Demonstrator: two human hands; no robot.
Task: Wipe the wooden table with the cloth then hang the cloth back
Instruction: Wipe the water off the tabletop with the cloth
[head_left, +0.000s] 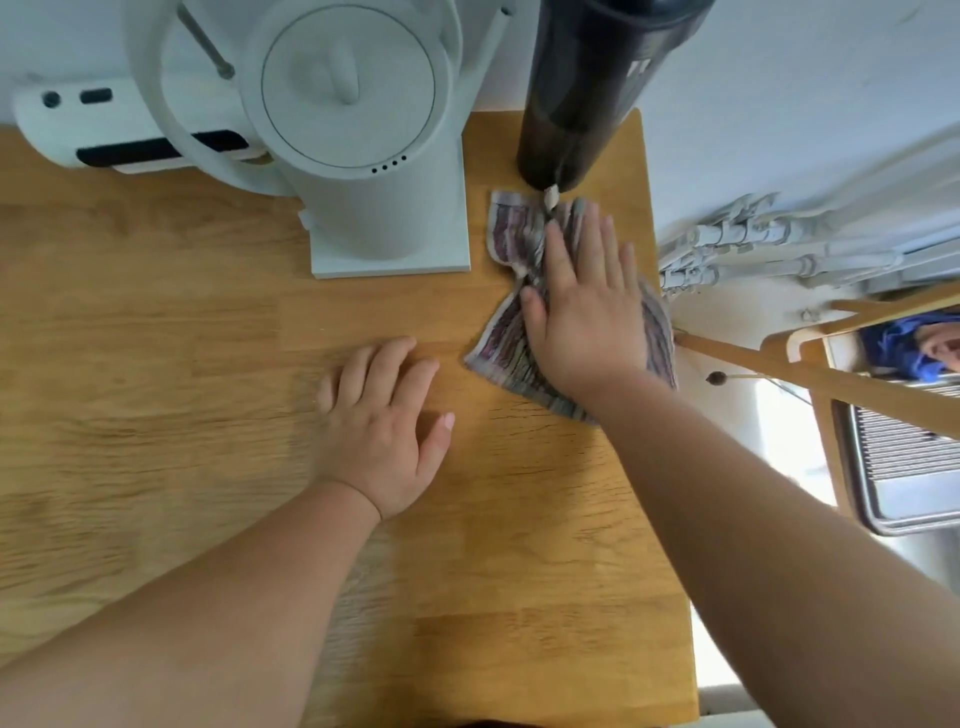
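Note:
A striped grey and purple cloth (511, 234) lies crumpled on the wooden table (208, 322) near its far right corner. My right hand (587, 306) presses flat on the cloth with straight, spread fingers and covers its middle. A small loop on the cloth's far edge touches the foot of a dark bottle. My left hand (384, 421) rests palm down on the bare wood, a little left of the cloth, with its fingers loosely bent and nothing in it.
A white kettle on a square base (374, 156) stands at the back, with a white device (119, 130) to its left. A tall dark bottle (587, 93) stands at the far right corner. Right of the table's edge are pipes (753, 249), a wooden rack (810, 374) and a metal sink (909, 467).

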